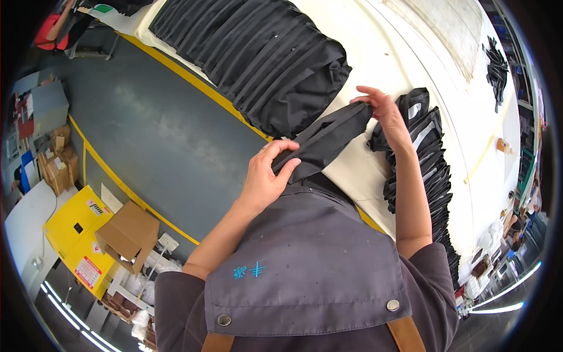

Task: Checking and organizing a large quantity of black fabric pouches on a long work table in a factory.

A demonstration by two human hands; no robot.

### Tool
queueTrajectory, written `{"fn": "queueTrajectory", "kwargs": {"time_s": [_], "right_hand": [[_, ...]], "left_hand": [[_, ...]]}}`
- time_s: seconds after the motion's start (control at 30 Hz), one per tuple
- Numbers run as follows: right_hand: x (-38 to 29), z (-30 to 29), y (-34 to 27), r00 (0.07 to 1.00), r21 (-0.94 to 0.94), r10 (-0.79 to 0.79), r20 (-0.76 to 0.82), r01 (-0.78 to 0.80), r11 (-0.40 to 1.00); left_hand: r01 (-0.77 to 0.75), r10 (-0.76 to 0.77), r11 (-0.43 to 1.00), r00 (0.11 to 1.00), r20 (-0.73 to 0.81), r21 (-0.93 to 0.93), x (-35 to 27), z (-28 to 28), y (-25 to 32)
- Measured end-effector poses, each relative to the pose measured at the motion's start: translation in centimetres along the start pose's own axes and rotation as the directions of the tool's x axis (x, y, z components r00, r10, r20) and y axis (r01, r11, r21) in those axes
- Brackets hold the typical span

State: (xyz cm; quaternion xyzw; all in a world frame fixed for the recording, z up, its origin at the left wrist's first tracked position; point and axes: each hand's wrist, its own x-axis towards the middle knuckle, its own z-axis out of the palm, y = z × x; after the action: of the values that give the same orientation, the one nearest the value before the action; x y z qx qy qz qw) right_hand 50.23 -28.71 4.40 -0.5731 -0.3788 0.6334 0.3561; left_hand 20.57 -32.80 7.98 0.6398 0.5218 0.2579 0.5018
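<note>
A strip-like piece of black fabric (pixel 330 143) stretches between my two hands at the table's edge, close to my apron. My left hand (pixel 270 169) grips its near end between thumb and fingers. At the far end, my right hand (pixel 383 112) pinches the corner, with some fingers raised. Just beyond the strip lies a large row of overlapping black fabric pieces (pixel 264 66). To the right, partly behind my right forearm, runs a long stack of folded black pieces (pixel 424 163), some showing light grey patches.
The pieces lie on a cream-covered table (pixel 365 176). A small bottle (pixel 505 146) and loose black strips (pixel 497 72) are at the right. Left is a grey floor (pixel 167 127) with yellow lines, a yellow cabinet (pixel 77 237) and a cardboard box (pixel 129 235). Another person (pixel 50 35) is at upper left.
</note>
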Motion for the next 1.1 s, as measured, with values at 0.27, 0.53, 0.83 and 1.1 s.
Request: {"fn": "queueTrajectory", "kwargs": {"time_s": [0.27,0.53,0.83,1.1], "right_hand": [[-0.1,-0.4,3.6,0.977,0.002,0.000,-0.214,0.001,1.000],[3.8,2.3,-2.7,0.734,-0.586,-0.580,-0.355,0.308,0.749],[11.9,5.1,0.8,0.733,-0.839,-0.611,-0.299,0.103,0.534],[12.6,5.2,1.7,0.711,-0.841,-0.606,-0.357,0.037,0.539]], "left_hand": [[0.490,-0.468,0.780,0.870,0.157,-0.389,-0.6,0.6,-3.5],[0.416,-0.545,0.499,0.833,0.098,-0.760,0.1,1.5,-1.8],[0.214,-0.305,0.944,0.856,-0.416,-0.251,2.9,1.5,-6.5],[0.234,-0.137,0.945,0.917,-0.375,0.226,2.9,-0.1,-6.2]]}}
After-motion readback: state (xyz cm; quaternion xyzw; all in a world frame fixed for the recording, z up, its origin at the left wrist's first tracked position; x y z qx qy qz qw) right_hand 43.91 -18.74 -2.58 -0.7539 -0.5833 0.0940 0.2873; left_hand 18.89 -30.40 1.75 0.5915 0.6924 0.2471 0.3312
